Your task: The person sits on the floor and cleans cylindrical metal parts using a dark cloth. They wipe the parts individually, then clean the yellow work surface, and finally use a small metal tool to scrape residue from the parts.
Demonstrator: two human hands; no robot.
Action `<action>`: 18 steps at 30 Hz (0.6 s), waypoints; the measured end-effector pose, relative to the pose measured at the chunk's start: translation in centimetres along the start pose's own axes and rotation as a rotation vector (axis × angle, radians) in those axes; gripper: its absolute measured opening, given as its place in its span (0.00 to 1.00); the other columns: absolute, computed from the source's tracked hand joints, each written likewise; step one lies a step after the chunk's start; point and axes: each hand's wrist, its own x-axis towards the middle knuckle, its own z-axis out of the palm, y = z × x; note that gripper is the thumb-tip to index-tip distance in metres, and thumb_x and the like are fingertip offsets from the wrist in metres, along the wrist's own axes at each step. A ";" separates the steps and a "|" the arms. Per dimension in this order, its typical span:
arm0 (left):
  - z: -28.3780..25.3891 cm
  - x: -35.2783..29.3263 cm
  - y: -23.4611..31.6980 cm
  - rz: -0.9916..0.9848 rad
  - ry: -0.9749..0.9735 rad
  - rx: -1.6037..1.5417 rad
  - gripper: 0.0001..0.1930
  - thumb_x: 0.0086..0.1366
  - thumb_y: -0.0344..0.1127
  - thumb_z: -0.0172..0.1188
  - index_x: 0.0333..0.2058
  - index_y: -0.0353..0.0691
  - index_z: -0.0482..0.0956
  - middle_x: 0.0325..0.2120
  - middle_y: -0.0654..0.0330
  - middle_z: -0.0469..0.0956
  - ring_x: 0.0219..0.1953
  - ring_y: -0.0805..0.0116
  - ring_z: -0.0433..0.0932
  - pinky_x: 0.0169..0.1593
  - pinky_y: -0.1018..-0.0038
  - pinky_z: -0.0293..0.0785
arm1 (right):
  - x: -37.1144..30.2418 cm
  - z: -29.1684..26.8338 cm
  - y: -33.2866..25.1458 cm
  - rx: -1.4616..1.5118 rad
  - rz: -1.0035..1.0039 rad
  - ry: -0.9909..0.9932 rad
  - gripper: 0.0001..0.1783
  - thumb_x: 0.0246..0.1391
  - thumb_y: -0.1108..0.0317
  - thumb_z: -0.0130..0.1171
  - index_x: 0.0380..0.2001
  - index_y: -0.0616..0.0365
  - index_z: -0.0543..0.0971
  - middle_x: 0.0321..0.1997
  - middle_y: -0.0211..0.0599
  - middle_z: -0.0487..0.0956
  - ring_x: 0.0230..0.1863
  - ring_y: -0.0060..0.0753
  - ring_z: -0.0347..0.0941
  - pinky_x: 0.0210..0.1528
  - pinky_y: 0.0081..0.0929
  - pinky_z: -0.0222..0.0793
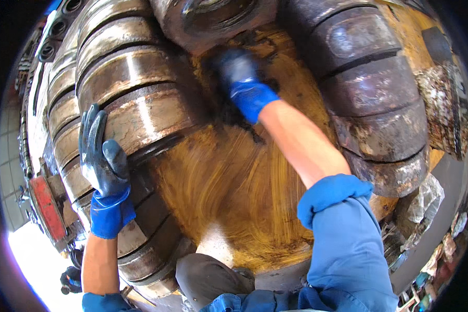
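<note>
My left hand (103, 158), in a blue glove with a dark grey coated palm, lies with its fingers stretched out against a row of worn metal rings (145, 114). Nothing shows in its grasp. Farther ahead, my right hand (239, 70), in a similar glove, reaches over a yellow-brown oily plate (229, 187). Motion smears its fingers, and I cannot make out whether it holds anything. Dark grease surrounds that hand, and curved wipe streaks run across the nearer part of the plate.
Another row of dark metal rings (374, 83) borders the plate on the right. A large round metal part (213, 26) stands at the far end. Crumpled clear plastic (425, 203) lies at the right, and a red metal piece (48, 208) is at the left. My knee (208, 275) is near the plate.
</note>
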 end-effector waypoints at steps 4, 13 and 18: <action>-1.3 -2.4 -0.8 -0.047 0.014 -0.009 0.31 0.80 0.54 0.42 0.59 0.30 0.78 0.61 0.41 0.76 0.67 0.42 0.72 0.72 0.53 0.62 | -0.3 -5.0 4.1 -0.244 0.034 -0.095 0.33 0.59 0.60 0.62 0.67 0.51 0.73 0.71 0.51 0.71 0.71 0.60 0.65 0.72 0.52 0.62; -0.3 -1.5 -1.3 0.020 0.017 -0.008 0.30 0.79 0.54 0.45 0.58 0.31 0.80 0.60 0.42 0.78 0.66 0.46 0.73 0.72 0.57 0.63 | -3.3 4.6 -2.9 -0.243 -0.107 -0.095 0.35 0.58 0.44 0.55 0.68 0.38 0.68 0.75 0.43 0.65 0.74 0.55 0.61 0.72 0.68 0.54; -0.5 -1.6 -1.2 0.079 0.081 0.046 0.25 0.78 0.50 0.52 0.55 0.34 0.82 0.57 0.43 0.80 0.61 0.44 0.78 0.67 0.57 0.70 | -7.2 -0.7 -6.1 0.038 -0.315 0.117 0.21 0.54 0.60 0.59 0.52 0.37 0.84 0.63 0.34 0.80 0.69 0.46 0.69 0.69 0.63 0.59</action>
